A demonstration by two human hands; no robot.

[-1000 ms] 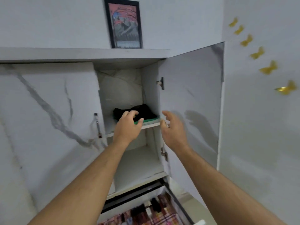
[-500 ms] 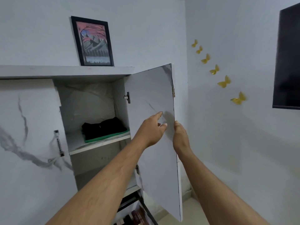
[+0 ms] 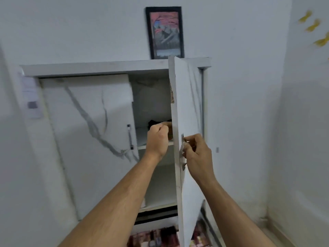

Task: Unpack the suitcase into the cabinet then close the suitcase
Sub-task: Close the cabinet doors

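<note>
Two bare forearms reach up from the bottom of the view toward a white cabinet [image 3: 115, 68] with grey marble-like veining. The right hand [image 3: 197, 154] has its fingers curled round the metal handle [image 3: 183, 152] on the cabinet's right door [image 3: 187, 122], which stands partly open, its edge turned toward the camera. The left hand [image 3: 158, 138] is closed into a fist in front of the open compartment, just left of that door's edge; whether it holds anything cannot be told. Behind the fist, on the upper shelf [image 3: 142, 134] inside, lies a dark folded garment [image 3: 156, 123], mostly hidden by the hand and the door. The left door [image 3: 85, 131] is closed, with a slim metal handle [image 3: 130, 137] near its right edge. Below the cabinet, at the bottom edge of the view, sits something patterned in red and dark tones [image 3: 160, 237], too blurred to identify; the suitcase cannot be made out with certainty. On the wall to the left of the cabinet hangs a small pale paper or panel [image 3: 32, 98] with a grey patch; any writing on it is unreadable. On top of the cabinet a black-framed picture [image 3: 164, 32] of mountains under a pink sky leans against the wall. Yellow butterfly decorations [image 3: 313, 26] dot the right-hand wall at the upper right.
</note>
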